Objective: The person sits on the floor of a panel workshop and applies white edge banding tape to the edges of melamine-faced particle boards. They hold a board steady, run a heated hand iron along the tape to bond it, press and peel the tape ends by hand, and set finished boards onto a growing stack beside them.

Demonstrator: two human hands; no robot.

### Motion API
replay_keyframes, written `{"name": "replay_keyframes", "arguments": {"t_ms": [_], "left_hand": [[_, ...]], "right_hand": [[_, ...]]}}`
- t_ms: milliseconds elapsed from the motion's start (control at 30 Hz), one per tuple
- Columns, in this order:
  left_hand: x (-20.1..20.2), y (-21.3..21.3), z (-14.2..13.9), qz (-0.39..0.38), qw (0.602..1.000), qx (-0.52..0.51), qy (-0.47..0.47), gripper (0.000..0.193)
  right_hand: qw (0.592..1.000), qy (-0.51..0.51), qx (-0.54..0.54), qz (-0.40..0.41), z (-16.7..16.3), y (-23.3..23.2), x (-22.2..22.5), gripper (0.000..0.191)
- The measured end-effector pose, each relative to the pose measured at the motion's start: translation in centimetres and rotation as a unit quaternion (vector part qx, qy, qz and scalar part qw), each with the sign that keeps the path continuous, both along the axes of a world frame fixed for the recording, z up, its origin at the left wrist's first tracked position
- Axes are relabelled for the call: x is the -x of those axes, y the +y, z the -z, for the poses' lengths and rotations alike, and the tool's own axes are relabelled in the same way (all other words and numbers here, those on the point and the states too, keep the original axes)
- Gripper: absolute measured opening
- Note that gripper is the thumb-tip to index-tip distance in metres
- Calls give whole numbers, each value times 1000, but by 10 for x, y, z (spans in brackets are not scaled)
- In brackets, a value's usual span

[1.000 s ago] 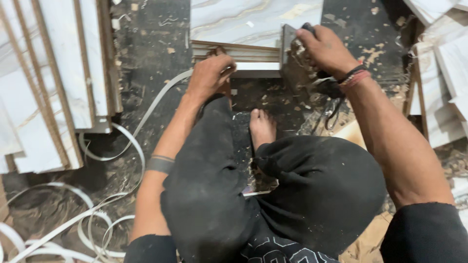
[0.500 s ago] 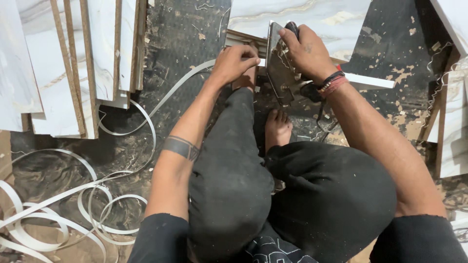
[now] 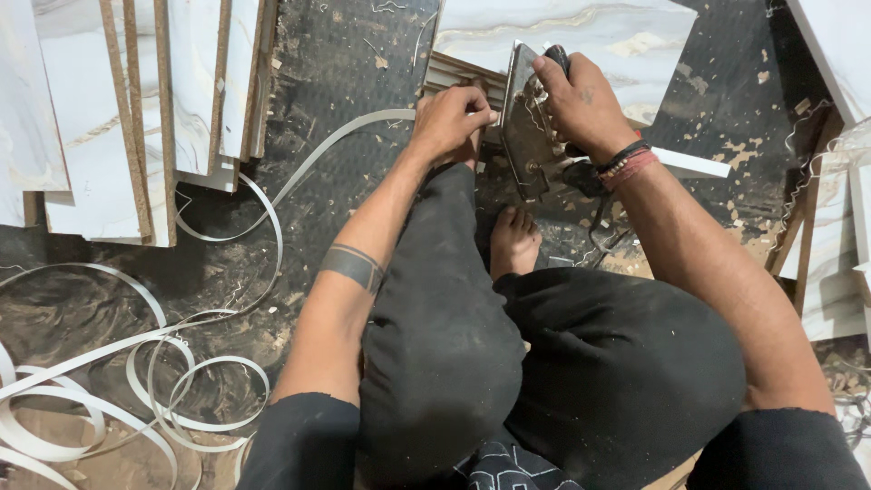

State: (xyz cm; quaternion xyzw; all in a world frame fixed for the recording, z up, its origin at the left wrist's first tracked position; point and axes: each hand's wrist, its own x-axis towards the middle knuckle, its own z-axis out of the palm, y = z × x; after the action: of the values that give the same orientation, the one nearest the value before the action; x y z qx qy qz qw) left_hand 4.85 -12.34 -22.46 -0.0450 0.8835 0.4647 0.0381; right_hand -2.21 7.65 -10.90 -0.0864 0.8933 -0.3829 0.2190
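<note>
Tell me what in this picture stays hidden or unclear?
- Head view: the left hand covers the end of the white strip.
- The right hand hides the metal iron's handle.
- The marbled panel is cut off by the top edge.
- The left foot: hidden under the legs.

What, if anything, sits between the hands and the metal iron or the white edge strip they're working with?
Nothing visible does. The right hand already grips the handle of the metal flat iron, and the left hand rests directly on the white edge-banding strip at the panel's edge.
</note>
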Motion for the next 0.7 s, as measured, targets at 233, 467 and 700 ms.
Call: {"name": "replay_keyframes", "arguments": {"t_ms": [233,467,700], "left_hand": [[-14,8,3,-92,987,-78,101,22],[-12,24,42,-76,931,-357,17,21],[-16,23,44,-76,930,-359,5,22]], "right_hand": [[991,-109,66,33,-7,-2,-3,45],[989,-118,89,23,-11,0,-4,43],[987,-120,100,26,-9,1,-3,42]]}}
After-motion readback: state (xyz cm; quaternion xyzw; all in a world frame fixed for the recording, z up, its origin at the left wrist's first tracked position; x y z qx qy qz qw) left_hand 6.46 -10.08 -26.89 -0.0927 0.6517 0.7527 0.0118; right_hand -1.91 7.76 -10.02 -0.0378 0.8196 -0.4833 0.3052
